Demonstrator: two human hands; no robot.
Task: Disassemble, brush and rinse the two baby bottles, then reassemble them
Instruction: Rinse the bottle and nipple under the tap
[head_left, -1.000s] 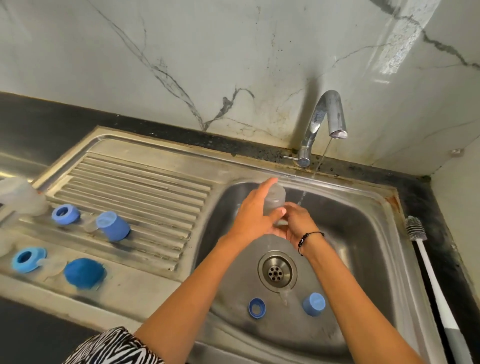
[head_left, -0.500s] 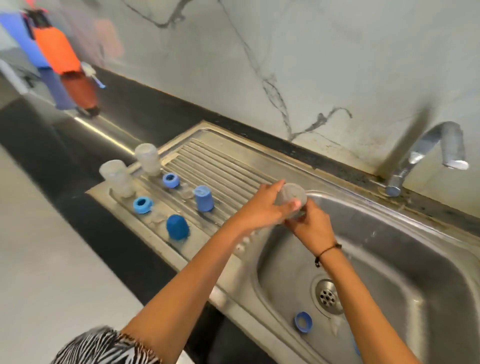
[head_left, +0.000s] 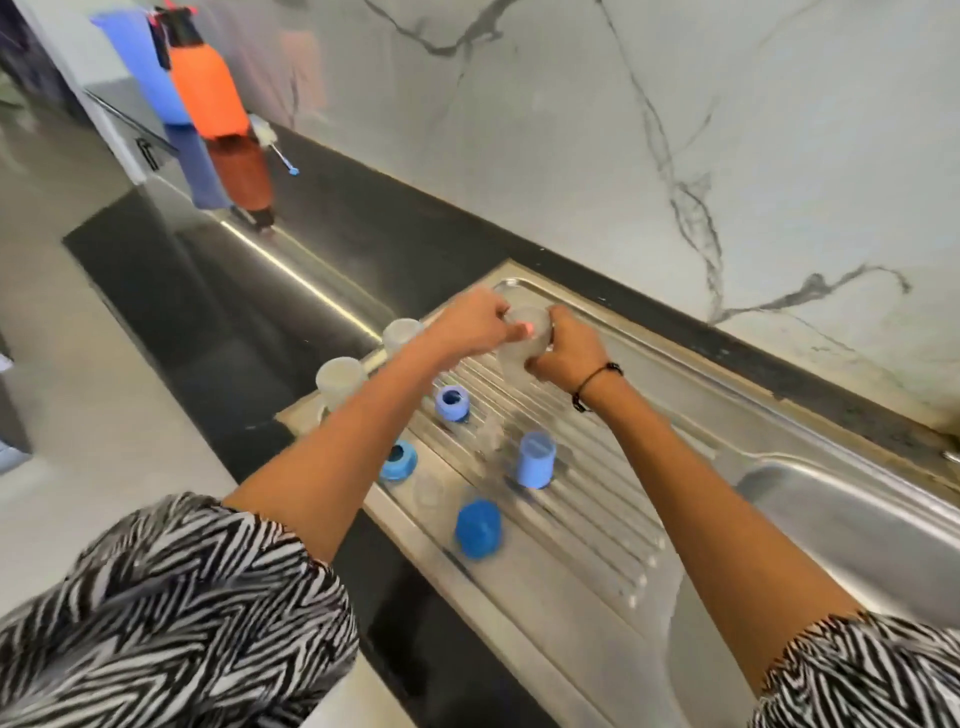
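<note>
Both hands are gripping one clear bottle body (head_left: 525, 338) over the ribbed drainboard (head_left: 597, 530): left hand (head_left: 470, 328) curling over its top, right hand (head_left: 563, 347) clamping its side. Blue collar ring (head_left: 452, 403) and light-blue cap (head_left: 536, 460) are sitting below the hands, nearer the person.

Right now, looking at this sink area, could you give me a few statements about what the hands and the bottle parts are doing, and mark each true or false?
1. Both hands, left hand and right hand, hold the clear plastic bottle body. True.
2. The bottle is held over the ribbed steel drainboard. True.
3. The round dark blue cap lies in the basin. False: it lies on the drainboard.
4. The orange spray bottle stands beside the pale blue cup-shaped cap. False: it stands far along the counter.
</note>
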